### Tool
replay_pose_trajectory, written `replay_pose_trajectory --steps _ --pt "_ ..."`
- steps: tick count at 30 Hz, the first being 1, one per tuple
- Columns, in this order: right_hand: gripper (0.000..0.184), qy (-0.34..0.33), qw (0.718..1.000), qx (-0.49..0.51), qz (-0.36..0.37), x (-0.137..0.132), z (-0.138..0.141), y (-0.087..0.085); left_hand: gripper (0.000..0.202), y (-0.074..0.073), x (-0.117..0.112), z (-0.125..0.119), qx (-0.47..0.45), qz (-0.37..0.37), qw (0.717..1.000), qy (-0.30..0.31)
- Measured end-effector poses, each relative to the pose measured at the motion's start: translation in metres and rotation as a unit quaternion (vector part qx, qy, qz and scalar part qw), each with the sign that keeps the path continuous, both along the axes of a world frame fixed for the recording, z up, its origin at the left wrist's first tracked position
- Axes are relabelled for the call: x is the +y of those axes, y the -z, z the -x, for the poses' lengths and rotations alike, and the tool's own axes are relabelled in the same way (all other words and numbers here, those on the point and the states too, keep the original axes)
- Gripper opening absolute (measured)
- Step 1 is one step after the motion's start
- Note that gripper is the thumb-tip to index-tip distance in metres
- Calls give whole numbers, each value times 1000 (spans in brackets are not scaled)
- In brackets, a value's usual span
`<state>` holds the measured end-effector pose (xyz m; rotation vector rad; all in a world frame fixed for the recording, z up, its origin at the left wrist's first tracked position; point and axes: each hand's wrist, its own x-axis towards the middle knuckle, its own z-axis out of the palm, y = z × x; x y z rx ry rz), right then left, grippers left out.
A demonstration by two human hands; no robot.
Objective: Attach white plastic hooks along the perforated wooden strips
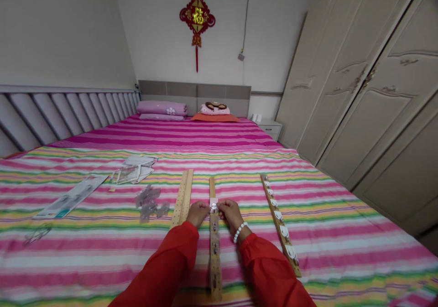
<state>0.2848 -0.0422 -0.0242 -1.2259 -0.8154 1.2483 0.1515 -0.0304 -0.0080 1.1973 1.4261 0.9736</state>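
Note:
My left hand (198,213) and my right hand (232,214) pinch opposite sides of a clear square stick-on hook (214,205) with a shiny metal centre. It lies over a narrow wooden strip (212,188) that runs lengthwise away from me. Nearer to me on that strip sit several metal hooks (215,248) in a row. Left of my left hand lies a pale wooden board (182,197) with small holes. Off to the right of my right hand, another wooden strip (286,247) bears several white pieces with metal hooks.
A striped sheet (342,252) covers the bed. To the left are a pile of small clear pieces (148,202), white papers (137,168), a long package (73,196) and a thin wire-like loop (38,233). Folded bedding (162,107) lies by the headboard; a wardrobe (383,106) stands right.

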Motion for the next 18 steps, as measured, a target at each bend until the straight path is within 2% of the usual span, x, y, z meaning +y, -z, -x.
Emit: replay_pose_trajectory --steps 18 --pt "13 10 1000 -17 11 3 2 10 9 23 8 3 53 -5 999 -4"
